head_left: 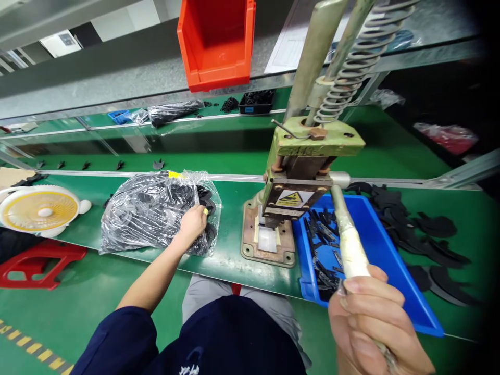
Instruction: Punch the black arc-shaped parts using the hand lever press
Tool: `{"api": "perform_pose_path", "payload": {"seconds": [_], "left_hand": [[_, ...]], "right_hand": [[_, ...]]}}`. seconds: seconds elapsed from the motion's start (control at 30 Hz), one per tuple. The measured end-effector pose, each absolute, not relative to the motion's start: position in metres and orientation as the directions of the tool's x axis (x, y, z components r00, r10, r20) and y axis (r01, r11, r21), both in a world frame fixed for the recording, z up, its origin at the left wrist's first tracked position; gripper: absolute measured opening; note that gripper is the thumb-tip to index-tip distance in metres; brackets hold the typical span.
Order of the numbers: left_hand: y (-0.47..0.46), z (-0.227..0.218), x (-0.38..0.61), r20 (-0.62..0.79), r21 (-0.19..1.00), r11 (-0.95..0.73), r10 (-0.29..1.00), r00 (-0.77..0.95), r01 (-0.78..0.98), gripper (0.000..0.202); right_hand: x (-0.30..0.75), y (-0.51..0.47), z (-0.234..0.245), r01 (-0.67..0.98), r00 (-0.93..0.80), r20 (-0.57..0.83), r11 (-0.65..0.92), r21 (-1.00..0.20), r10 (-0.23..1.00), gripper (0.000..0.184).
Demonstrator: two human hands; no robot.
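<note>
My right hand [375, 312] is wrapped round the pale, taped lever [349, 237] of a bench press. The press [299, 179] stands in front of me with a warning label on its head. Under the head is a base plate [267, 239] with a light rectangular piece on it. My left hand [193, 226] is at the open right end of a clear plastic bag [144, 213] full of black parts. Its fingers are curled in among the parts, and something yellow shows at one fingertip. What these fingers hold, if anything, is hidden.
Right of the press, a blue bin [375, 245] holds small black pieces. Black curved parts [422, 229] lie beyond it. A white-and-yellow fan [42, 211] is at the left, above a red stool [42, 263]. An orange bin [216, 44] sits on the overhead shelf.
</note>
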State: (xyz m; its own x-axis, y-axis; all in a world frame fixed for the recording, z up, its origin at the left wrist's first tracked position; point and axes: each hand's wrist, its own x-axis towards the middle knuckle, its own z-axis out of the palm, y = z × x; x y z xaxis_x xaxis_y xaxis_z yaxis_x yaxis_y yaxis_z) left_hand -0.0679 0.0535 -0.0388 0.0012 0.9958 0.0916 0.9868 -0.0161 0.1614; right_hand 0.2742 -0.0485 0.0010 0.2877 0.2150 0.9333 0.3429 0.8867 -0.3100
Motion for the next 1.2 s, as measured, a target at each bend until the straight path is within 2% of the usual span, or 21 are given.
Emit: {"api": "perform_pose_path", "payload": {"seconds": [0.1,0.17,0.27,0.37,0.5,0.63,0.83,1.03,1.2], "left_hand": [[0.054,-0.037,-0.067,0.149,0.357,-0.039,0.989,-0.016,0.933,0.024],[0.054,-0.041,-0.065,0.111,0.525,-0.013,0.992,-0.053,0.851,0.022],[0.057,-0.050,-0.060,-0.059,0.804,0.101,0.994,-0.090,0.586,0.022],[0.060,-0.056,-0.052,-0.173,0.945,0.196,0.979,-0.108,0.262,0.020],[0.059,-0.049,-0.041,-0.307,0.952,0.304,0.943,-0.127,-0.038,0.030],[0.054,-0.037,-0.028,-0.428,0.892,0.412,0.902,-0.058,-0.185,0.036],[0.051,-0.041,0.007,-0.511,0.849,0.509,0.859,0.025,-0.141,0.030],[0.058,-0.046,0.048,-0.493,0.860,0.500,0.866,0.088,-0.099,0.028],[0.067,-0.046,0.064,-0.487,0.868,0.491,0.870,0.074,-0.070,0.025]], "right_hand": [[0.273,-0.049,0.002,0.340,0.294,0.932,0.888,-0.310,0.213,0.017],[0.272,-0.049,0.003,0.349,0.296,0.930,0.882,-0.317,0.217,0.017],[0.270,-0.049,0.005,0.369,0.302,0.927,0.869,-0.330,0.224,0.017],[0.271,-0.049,0.008,0.385,0.303,0.926,0.861,-0.333,0.223,0.017],[0.271,-0.048,0.011,0.408,0.289,0.934,0.855,-0.319,0.211,0.018],[0.271,-0.049,0.007,0.386,0.301,0.930,0.865,-0.320,0.210,0.016],[0.268,-0.052,0.003,0.346,0.332,0.910,0.865,-0.362,0.248,0.013],[0.270,-0.054,0.003,0.337,0.300,0.909,0.859,-0.385,0.290,0.011],[0.269,-0.053,0.003,0.329,0.324,0.911,0.872,-0.362,0.256,0.019]]}}
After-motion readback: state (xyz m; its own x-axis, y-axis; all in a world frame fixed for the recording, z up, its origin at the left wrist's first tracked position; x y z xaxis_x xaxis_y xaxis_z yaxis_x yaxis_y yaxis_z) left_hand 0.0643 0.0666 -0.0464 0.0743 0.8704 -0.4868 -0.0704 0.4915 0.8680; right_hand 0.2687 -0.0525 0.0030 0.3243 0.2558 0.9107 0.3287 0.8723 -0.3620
